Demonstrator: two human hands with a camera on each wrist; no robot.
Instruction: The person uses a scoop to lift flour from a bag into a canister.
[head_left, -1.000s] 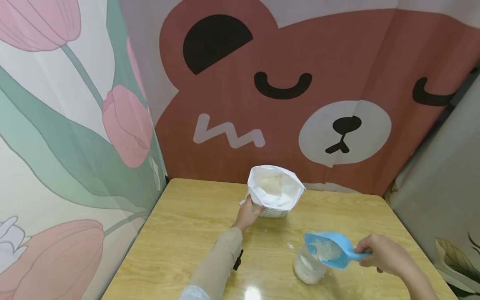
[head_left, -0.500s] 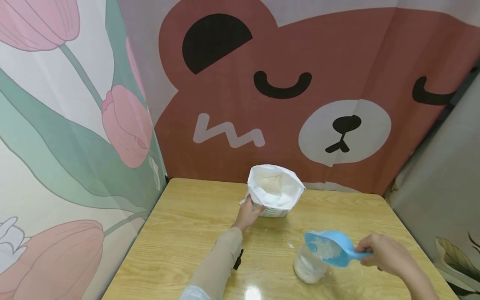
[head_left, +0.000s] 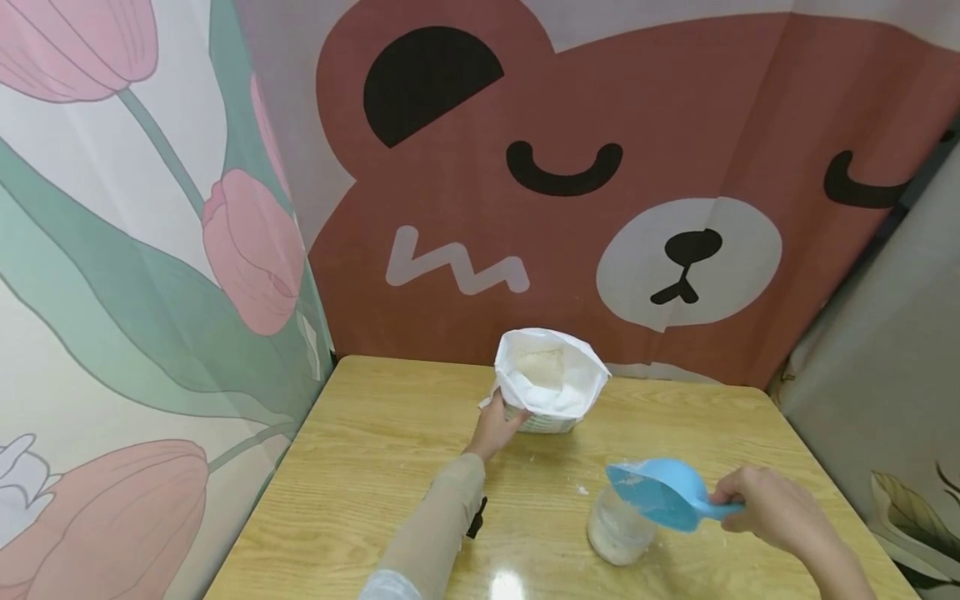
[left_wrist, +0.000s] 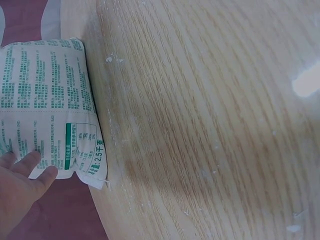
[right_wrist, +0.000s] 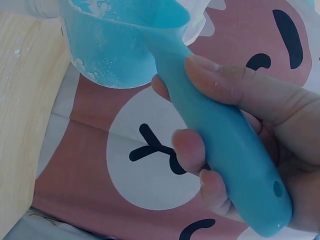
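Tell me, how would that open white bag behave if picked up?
The bag would probably feel floppy near the top, where its rim looks thin and creased. Lower down it may have some weight, as its printed side looks plump. Tilted, it could spill, since its top gapes open.

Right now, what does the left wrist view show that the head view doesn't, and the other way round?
Only the left wrist view: readable green lettering on the bag, including "2.5", and a green-outlined printed panel.

Only the head view: the blue scoop, held tilted at the top of the clear jar by the right grip, plus the bag's open mouth and the bear's face.

Both: the left grip against the bag, the wood-grain table with white flecks, and some reddish-brown backdrop.
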